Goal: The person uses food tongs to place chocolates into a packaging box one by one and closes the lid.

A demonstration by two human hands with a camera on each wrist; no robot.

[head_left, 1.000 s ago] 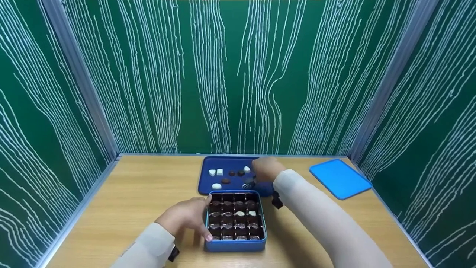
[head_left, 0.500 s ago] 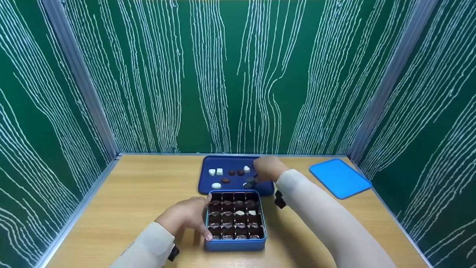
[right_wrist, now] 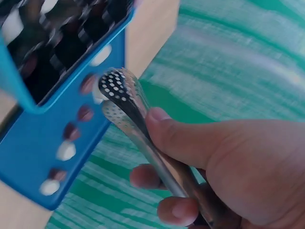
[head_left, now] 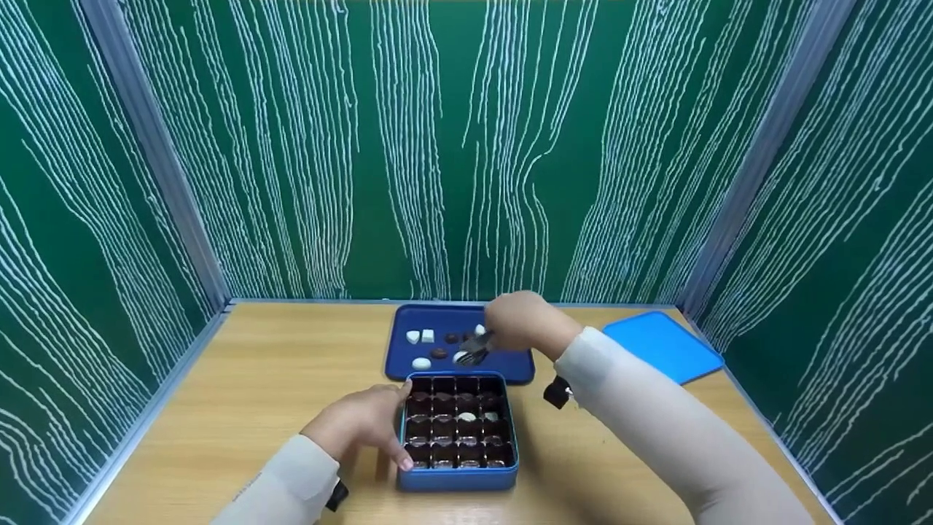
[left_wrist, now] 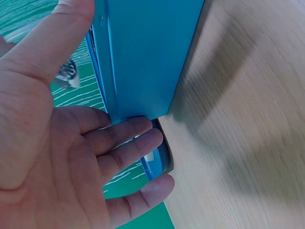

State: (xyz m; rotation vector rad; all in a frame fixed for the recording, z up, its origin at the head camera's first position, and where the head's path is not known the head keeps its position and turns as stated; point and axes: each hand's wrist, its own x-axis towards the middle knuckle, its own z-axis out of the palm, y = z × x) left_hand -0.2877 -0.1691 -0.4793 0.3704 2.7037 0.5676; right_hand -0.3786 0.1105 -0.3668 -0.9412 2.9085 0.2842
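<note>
A blue tin box [head_left: 459, 479] with a dark divided insert stands on the table in the head view. White pieces [head_left: 466, 417] sit in two of its compartments. My left hand [head_left: 372, 417] spans the box's left side, thumb on the rim at one corner, spread fingertips touching the other corner in the left wrist view. My right hand [head_left: 521, 321] holds metal tongs [right_wrist: 143, 124] with perforated tips. A white chocolate-like piece [right_wrist: 98, 93] shows at the tips, partly hidden by them. Beneath the tongs lies a dark blue tray [head_left: 404, 317] with several white and brown pieces [head_left: 438, 354].
A bright blue lid-like panel [head_left: 663, 346] lies at the table's right, partly behind my right forearm. The tray stands directly behind the box. Green patterned walls [head_left: 452, 182] close off the back and both sides of the wooden table [head_left: 291, 343].
My right hand and the tongs have moved left over the tray, and the white piece at their tips has shifted left with them. My left hand stays at the box.
</note>
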